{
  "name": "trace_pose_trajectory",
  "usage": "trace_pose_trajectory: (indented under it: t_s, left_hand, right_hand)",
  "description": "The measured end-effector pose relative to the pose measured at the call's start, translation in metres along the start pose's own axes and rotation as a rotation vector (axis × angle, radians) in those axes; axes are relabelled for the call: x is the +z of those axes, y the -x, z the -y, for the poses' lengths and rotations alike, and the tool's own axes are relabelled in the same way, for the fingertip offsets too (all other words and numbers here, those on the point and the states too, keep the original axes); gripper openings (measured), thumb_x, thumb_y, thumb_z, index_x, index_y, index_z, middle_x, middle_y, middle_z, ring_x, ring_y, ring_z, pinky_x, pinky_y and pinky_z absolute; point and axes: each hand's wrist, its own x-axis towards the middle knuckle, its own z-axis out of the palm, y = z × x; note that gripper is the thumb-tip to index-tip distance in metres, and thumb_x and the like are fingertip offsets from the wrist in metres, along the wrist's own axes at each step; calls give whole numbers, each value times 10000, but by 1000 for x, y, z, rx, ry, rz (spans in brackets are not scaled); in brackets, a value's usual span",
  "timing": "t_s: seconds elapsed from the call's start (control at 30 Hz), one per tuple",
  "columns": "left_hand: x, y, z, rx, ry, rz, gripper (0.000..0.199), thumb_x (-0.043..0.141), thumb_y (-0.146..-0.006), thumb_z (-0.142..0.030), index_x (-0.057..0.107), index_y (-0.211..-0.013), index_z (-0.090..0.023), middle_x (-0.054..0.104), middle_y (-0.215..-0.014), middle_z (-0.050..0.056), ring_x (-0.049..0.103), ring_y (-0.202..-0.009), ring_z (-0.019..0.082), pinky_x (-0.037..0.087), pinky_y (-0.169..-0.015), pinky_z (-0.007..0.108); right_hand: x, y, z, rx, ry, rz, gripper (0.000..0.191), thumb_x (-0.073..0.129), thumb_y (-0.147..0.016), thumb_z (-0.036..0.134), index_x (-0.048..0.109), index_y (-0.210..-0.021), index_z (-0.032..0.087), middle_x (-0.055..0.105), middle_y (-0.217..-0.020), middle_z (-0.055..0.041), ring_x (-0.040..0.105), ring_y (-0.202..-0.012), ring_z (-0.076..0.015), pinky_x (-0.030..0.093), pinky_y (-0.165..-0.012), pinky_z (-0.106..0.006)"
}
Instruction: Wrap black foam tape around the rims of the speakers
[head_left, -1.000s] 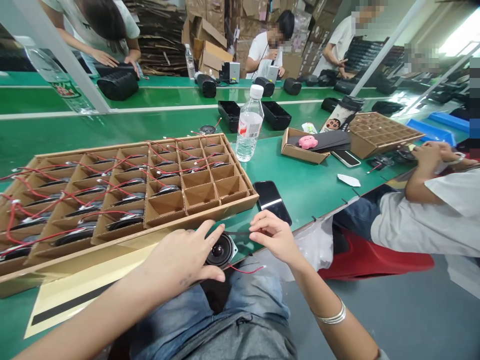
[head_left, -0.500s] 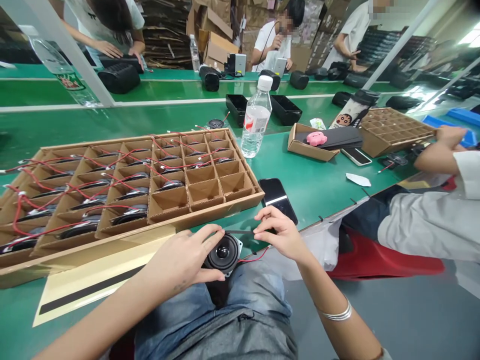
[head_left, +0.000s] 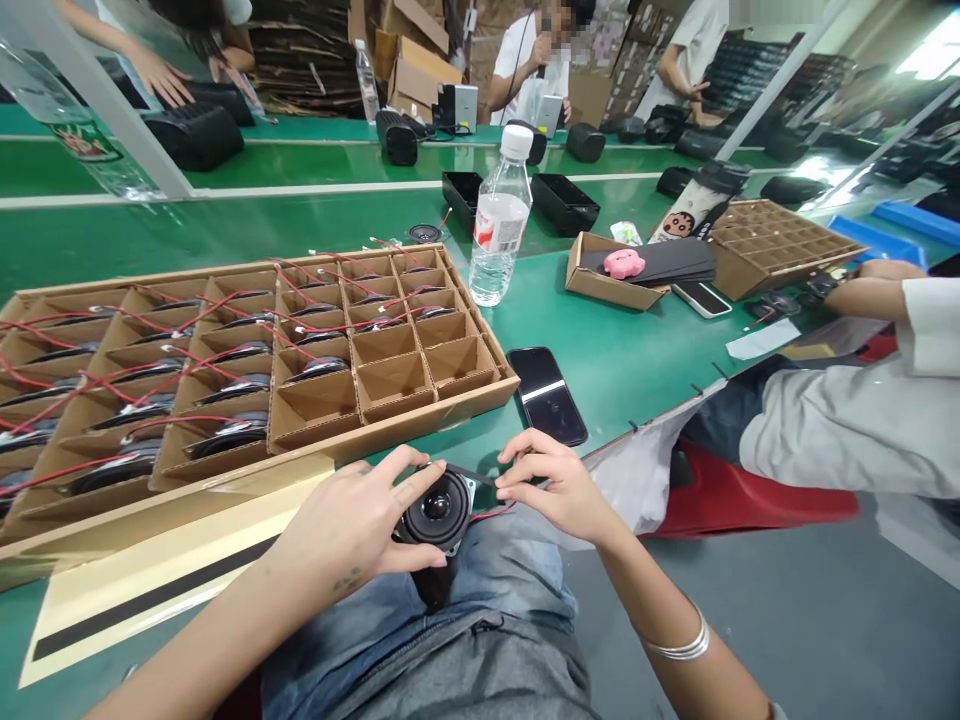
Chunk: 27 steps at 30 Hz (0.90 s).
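A round black speaker with a metal frame is over my lap at the table edge. My left hand grips its left side, thumb below and fingers above. A thin dark strip stretches from the speaker's upper edge to my right hand, whose thumb and fingertips pinch its end. Red wire comes out from the speaker's right side. Left of my hands, a pale yellow sheet carries one long black strip.
A divided cardboard box of speakers with red wires fills the left. Behind my right hand lies a black phone. A water bottle stands beyond it. At the right, a co-worker's sleeve is near another divided box.
The view has shifted slightly, moving the surroundings leftward. The strip between my hands now slants down to the right instead of running level. My left hand still grips the speaker.
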Motion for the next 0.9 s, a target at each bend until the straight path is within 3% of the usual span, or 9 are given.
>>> trace_pose_trajectory:
  t_s: [0.33,0.47,0.73,0.9]
  left_hand:
    - [8,3,-8,62,-137,-290,689,757,-599,-594,618,-1192,-273,632,-993,64,591,-536,190,540,-504,334]
    - [9,2,-13,75,-227,-349,691,774,-567,-598,635,-1168,-286,638,-934,57,543,-467,169,507,-457,309]
    - [4,6,-21,10,-309,-258,644,697,-662,-621,585,-1225,-331,626,-983,49,535,-474,158,491,-500,284]
    - [6,3,-19,46,-322,-290,673,692,-635,-657,583,-1220,-343,618,-929,56,497,-423,157,461,-456,286]
  right_hand:
    - [6,3,4,-48,53,4,54,669,-829,185,678,-782,159,603,-879,-35,578,-825,-142,433,-735,-286]
    - [7,3,8,-72,81,14,42,672,-825,164,674,-785,149,605,-875,-29,569,-807,-133,408,-738,-283]
    - [10,4,15,-106,108,16,29,680,-812,138,666,-786,132,604,-872,-28,546,-796,-130,372,-742,-279]
    - [14,5,15,-88,110,23,28,680,-810,132,661,-789,134,603,-881,-29,548,-802,-134,373,-760,-291]
